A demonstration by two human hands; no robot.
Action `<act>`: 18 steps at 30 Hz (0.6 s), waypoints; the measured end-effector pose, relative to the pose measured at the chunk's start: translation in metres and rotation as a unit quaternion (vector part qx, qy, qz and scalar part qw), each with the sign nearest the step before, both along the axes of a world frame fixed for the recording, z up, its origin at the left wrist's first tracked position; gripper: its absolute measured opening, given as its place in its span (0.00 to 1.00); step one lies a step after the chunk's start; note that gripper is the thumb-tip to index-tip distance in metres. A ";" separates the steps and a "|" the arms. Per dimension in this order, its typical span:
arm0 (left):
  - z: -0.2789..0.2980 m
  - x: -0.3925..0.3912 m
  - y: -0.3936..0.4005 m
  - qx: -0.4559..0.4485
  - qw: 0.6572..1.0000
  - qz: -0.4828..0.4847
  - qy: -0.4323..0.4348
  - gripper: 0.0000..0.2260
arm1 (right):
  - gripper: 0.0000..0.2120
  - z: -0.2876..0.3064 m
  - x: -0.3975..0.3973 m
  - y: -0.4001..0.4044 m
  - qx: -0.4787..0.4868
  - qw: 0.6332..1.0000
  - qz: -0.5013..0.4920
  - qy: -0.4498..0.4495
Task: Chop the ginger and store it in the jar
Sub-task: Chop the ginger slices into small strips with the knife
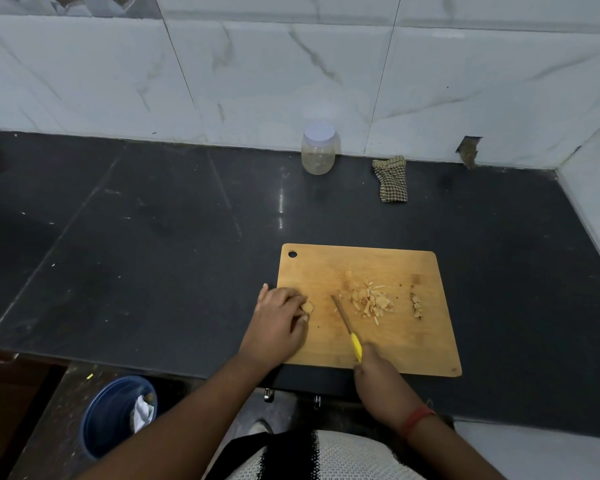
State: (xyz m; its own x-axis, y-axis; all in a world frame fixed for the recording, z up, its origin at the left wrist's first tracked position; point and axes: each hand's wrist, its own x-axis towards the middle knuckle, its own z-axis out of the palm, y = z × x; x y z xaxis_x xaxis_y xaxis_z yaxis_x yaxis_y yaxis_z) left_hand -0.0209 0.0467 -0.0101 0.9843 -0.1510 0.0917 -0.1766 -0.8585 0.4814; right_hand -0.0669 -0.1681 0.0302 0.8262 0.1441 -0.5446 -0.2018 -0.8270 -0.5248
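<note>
Wooden cutting board (388, 271) lies on the dark countertop (153, 237), hanging hole at its far-left corner. Left hand (280, 318) sits on the board's left edge, fingers curled down & pinching a small ginger piece (307, 307) against the wood, wrist trailing off the board's near-left side. Right hand (373, 363) is at the board's near edge, closed round the yellow handle of a knife (347, 325); blade angles up-left toward the board's middle, tip resting near the left side of the chopped ginger pile (371, 301). That pile of slivers & chunks sits approx mid-board, just right of the blade. A second smaller strip of ginger bits (416, 306) lies toward the board's right side, apart from the main pile. Clear jar (318, 148) w/ pale lid still on stands well beyond the board's far edge, against the marble-tile wall (291, 81). Checked cloth (391, 178) is crumpled beyond the board too, right of the jar. Blue bucket (118, 415) on the floor, below & left of the board. Red thread on the right wrist
</note>
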 end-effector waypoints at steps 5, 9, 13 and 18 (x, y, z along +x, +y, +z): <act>0.002 0.003 -0.007 0.044 0.999 0.015 0.002 0.14 | 0.16 0.003 -0.012 -0.003 -0.004 1.000 0.001 0.002; 0.005 0.005 -0.013 0.051 0.998 0.031 -0.006 0.12 | 0.14 0.004 -0.014 -0.005 0.001 1.000 -0.030 0.003; 0.007 0.009 -0.021 0.057 0.998 0.019 -0.002 0.13 | 0.13 0.006 -0.007 -0.007 0.009 1.000 -0.018 -0.006; 0.008 0.011 -0.032 0.057 0.998 0.017 0.007 0.13 | 0.11 0.004 -0.002 -0.004 0.015 0.999 -0.036 0.003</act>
State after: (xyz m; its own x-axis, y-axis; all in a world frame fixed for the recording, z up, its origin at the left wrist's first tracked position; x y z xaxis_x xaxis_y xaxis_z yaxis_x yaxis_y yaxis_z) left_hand -0.0095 0.0148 -0.0022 0.9900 -0.1266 0.0619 -0.1407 -0.9128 0.3834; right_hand -0.0690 -0.1718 0.0337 0.8313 0.1003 -0.5467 -0.2639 -0.7944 -0.5471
